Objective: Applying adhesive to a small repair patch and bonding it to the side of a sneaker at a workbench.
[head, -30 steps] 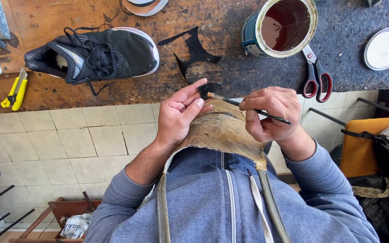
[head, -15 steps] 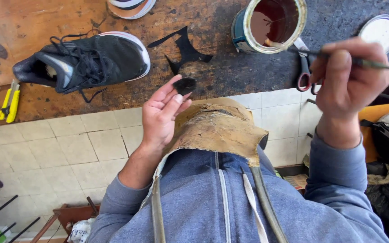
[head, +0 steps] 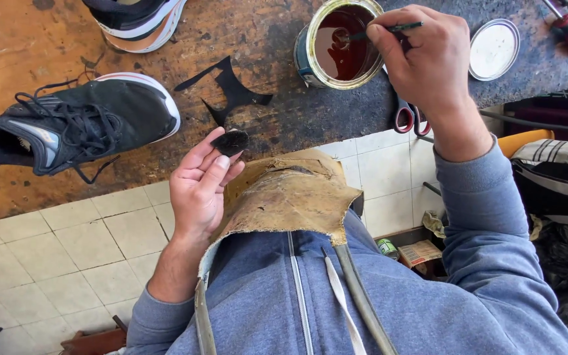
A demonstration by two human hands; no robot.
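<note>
— What was that little dark patch (head: 230, 141), and where was it?

— A small oval scrap of black material, just left of the frame's centre. The left hand (head: 200, 190) had it pinched at the fingertips, thumb under and two fingers over, face turned up and clear of the lap. My guess was that it was held flat like that so the face stayed untouched.

— And the other hand?

— The right hand (head: 425, 62), upper right of the frame, was closed narrowly on a thin brush (head: 389, 29), gripped like a pen. The bristle end sat down inside the open tin (head: 340, 43) at the top centre, in dark reddish-brown liquid. The tin stood close to the bench's near edge, I'd say so one reach would do.

— Anything under the hands?

— A stiff tan leather apron (head: 290, 197) lay over the person's chest, below the patch, probably to catch drips. Red-handled scissors (head: 407, 119) lay half hidden beneath the right wrist.

— Further out?

— A black cut-out shape (head: 228, 89) lay on the wooden bench (head: 27, 46) above the patch. A black sneaker (head: 73, 125) sat at the left, toe pointing right, with a second shoe (head: 136, 20) at the top edge. The tin's lid (head: 493, 49) rested face up at the upper right, out of the way.
</note>
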